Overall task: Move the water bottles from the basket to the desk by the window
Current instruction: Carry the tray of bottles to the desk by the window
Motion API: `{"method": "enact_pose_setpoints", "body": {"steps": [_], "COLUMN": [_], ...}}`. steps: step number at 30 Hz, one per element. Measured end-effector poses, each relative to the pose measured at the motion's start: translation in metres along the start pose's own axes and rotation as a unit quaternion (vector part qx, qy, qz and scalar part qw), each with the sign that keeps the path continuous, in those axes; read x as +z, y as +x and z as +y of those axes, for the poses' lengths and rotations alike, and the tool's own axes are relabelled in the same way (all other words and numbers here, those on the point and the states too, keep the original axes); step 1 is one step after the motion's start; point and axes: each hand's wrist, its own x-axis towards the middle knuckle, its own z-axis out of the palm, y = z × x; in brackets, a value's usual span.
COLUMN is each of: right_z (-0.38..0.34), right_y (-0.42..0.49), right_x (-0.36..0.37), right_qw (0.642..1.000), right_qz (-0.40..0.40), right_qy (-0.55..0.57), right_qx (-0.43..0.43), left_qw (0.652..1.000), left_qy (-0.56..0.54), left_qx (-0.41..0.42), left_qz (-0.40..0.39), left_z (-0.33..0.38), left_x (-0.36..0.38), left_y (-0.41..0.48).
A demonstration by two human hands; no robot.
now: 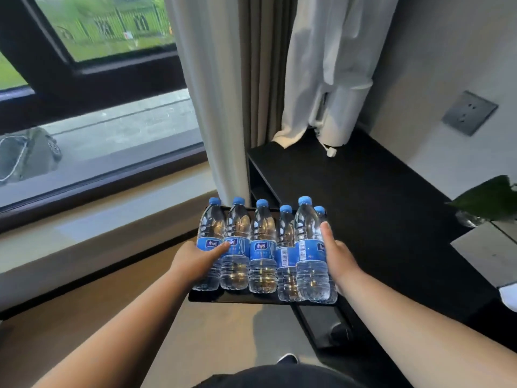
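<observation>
Several clear water bottles [263, 250] with blue caps and blue labels stand upright in a row on a low black tray [251, 299]. The tray hangs in the air over the floor, just left of the black desk [377, 219] by the window. My left hand [193, 259] grips the tray's left side, its thumb lying across the leftmost bottle [209, 245]. My right hand [338, 256] grips the right side, thumb pressed up against the rightmost bottles [310, 247]. The fingers of both hands are hidden behind the bottles.
A large window [92, 107] fills the left, with a pale sill below it. White and brown curtains [237, 93] hang at the desk's far end, where a white plug [331, 152] lies. At the right are a wall socket [470, 113], a green plant [486, 200] and a pale tray [481, 253].
</observation>
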Motion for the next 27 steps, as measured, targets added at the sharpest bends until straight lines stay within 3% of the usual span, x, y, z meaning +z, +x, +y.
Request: {"method": "enact_pose_setpoints", "body": {"steps": [8,14,27], "right_z": [-0.013,-0.008,-0.008], "right_y": [0.040,0.052,0.066], "right_x": [-0.051,-0.076,-0.059], "right_qw": [0.997,0.985,0.920], "right_qz": [0.061,0.152,0.315], "right_qy": [0.035,0.063,0.209], "right_qx": [0.015,0.057,0.100], "left_qw": [0.995,0.980,0.882], "left_qy": [0.044,0.109,0.280], "left_qx": [0.049,0.105,0.240], "left_qz": [-0.071,-0.131,-0.293], "left_z": [0.085,0.141,0.262], "left_x": [0.048,0.091,0.174], "left_y": [0.059,0.112,0.225]}}
